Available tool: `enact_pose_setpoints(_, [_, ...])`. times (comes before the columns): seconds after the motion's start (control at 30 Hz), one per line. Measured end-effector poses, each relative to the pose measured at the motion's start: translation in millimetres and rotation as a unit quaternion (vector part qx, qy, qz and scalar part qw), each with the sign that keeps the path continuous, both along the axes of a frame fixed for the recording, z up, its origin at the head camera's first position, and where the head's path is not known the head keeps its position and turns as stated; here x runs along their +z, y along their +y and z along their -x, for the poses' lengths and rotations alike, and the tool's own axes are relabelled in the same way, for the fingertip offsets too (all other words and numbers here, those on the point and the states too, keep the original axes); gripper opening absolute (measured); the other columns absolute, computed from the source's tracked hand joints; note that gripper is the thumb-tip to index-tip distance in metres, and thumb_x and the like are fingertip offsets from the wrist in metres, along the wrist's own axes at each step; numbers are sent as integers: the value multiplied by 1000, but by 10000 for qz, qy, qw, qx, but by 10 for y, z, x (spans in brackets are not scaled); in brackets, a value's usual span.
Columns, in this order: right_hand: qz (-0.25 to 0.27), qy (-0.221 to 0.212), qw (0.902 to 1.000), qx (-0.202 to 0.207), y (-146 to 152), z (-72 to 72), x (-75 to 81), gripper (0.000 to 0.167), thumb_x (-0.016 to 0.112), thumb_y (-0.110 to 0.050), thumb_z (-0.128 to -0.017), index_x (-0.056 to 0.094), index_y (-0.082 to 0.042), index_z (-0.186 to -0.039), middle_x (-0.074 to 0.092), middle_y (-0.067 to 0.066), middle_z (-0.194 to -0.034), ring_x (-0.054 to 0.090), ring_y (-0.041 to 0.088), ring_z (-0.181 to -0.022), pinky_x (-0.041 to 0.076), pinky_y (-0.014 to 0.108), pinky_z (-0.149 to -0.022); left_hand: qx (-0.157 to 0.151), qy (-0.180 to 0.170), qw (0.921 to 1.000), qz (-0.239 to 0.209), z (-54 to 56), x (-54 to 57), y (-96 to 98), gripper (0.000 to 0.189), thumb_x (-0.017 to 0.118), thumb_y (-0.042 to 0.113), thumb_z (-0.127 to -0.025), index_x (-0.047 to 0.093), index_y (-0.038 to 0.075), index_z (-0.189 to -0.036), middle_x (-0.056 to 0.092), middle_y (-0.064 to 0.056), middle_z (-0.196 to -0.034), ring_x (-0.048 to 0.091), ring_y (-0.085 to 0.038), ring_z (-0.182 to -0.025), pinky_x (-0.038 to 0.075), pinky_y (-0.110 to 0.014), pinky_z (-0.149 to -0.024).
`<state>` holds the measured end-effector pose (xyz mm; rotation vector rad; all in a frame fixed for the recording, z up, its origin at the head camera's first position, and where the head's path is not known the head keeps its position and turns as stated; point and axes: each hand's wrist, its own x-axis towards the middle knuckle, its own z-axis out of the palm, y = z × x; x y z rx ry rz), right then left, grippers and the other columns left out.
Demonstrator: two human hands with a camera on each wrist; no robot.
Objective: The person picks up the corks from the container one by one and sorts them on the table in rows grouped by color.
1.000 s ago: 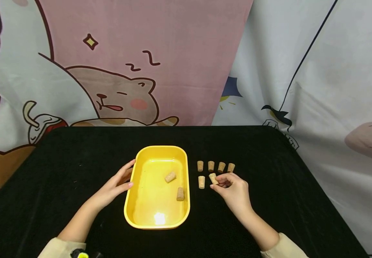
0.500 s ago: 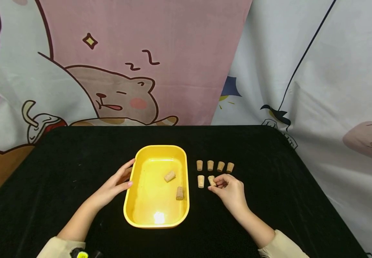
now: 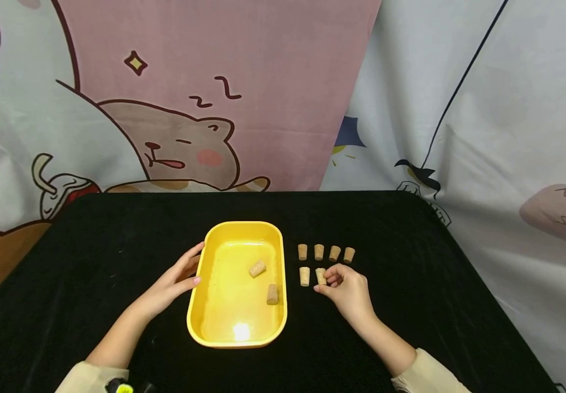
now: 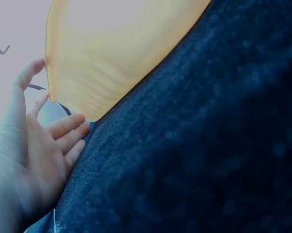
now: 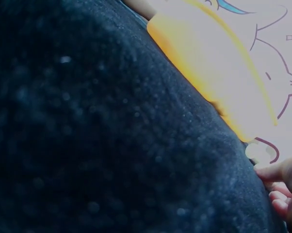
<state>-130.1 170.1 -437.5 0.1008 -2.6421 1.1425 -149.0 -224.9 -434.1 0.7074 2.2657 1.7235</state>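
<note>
Right hand: thumb and fingertips of the right hand (image 3: 349, 292) pinched a small, tapered, light-brown cork stopper (image 3: 320, 276); the other fingers were curled in toward the palm.
Pinched cork: sat at the right end of the near row, right of the yellow tray; could not tell whether it touched the cloth.
Near-row neighbour: a single pale tan cork (image 3: 304, 277), just left of the pinched one.
Far row: four darker brown tapered corks (image 3: 319, 252), spaced apart in a line beyond the near row.
Left hand: the left hand (image 3: 174, 279) was spread wide, fingers extended, thumb and fingertips resting against the tray's left side.
Tray: a glossy yellow, deep rectangular tray (image 3: 193, 322) with rounded corners, left of both rows.
Inside tray: two tan corks, well apart from the walls' left side; one (image 3: 257, 268) tilted and farther off, the other (image 3: 272, 295) nearer, by the right wall.
Ground: black fabric cloth (image 3: 391, 229) under everything.
Beyond: a pink-and-white cartoon-printed curtain (image 3: 283, 98).
</note>
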Motion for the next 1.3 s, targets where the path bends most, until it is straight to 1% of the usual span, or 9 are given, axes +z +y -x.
enact_pose_setpoints(0.17, [-43,-96,9999,-9,8,6,12,30,88,-8,-62,66,-12,-82,62,-2,-76,58,9,-66,51,22,-60,-7,43,10000,-20,-1,2,-4,66,49,12,-98,14,18,-154,29,-25,-149,37,-46,-129,44,-51,-95])
enact_pose_setpoints(0.33, [-140,-215,9997,1,21,-1,32,30,88,-10,-62,66,-12,-83,62,-2,-76,58,8,-65,51,22,-60,3,-19,10000,-7,-6,-8,2,67,49,13,-98,14,19,-154,28,-25,-150,36,-46,-130,42,-54,-95])
enact_pose_setpoints(0.43, [-244,-190,9995,39,30,-13,69,30,87,-11,-63,67,-11,-84,62,-2,-77,58,8,-65,51,21,-59,-18,-30,10000,-27,-11,-5,6,67,49,12,-98,13,18,-154,27,-26,-150,35,-47,-130,41,-56,-95])
enact_pose_setpoints(0.57, [-289,173,9994,79,30,-37,182,29,88,-13,-64,67,-9,-84,62,0,-77,57,8,-65,51,22,-58,-88,23,9999,-69,0,3,13,66,48,11,-98,13,18,-154,27,-26,-150,36,-46,-130,43,-53,-95])
enact_pose_setpoints(0.73, [-3,662,9974,284,-46,-80,393,28,87,-14,-66,67,-8,-84,63,2,-79,57,8,-65,51,22,-58,-82,73,9999,-54,1,4,4,67,48,11,-98,13,19,-154,27,-24,-150,37,-45,-130,44,-47,-96])
enact_pose_setpoints(0.87, [218,939,9940,519,-177,-120,567,26,87,-17,-67,67,-12,-83,62,-1,-79,56,7,-66,51,23,-58,-47,25,10000,-53,-8,7,3,66,49,11,-98,14,18,-154,28,-26,-149,36,-46,-129,43,-52,-95])
enact_pose_setpoints(1.0, [263,1207,9898,707,-329,-131,700,26,88,-19,-67,67,-14,-83,61,-4,-81,56,9,-68,51,25,-60,-27,-3,10000,-36,-11,11,9,66,49,12,-98,14,18,-154,28,-27,-148,35,-48,-129,41,-58,-95])
enact_pose_setpoints(1.13, [169,1312,9868,932,-481,-111,755,28,88,-19,-66,69,-13,-86,63,-5,-87,56,10,-74,51,28,-67,-25,-6,10000,-30,-15,15,11,66,48,12,-98,14,17,-154,28,-27,-149,35,-48,-130,40,-59,-95])
enact_pose_setpoints(1.3, [110,1158,9849,1279,-659,-83,756,32,88,-18,-67,70,-11,-93,63,-2,-93,59,11,-82,53,28,-75,-29,15,10000,-37,-14,22,17,65,48,12,-98,14,18,-154,27,-27,-149,34,-48,-130,40,-59,-95])
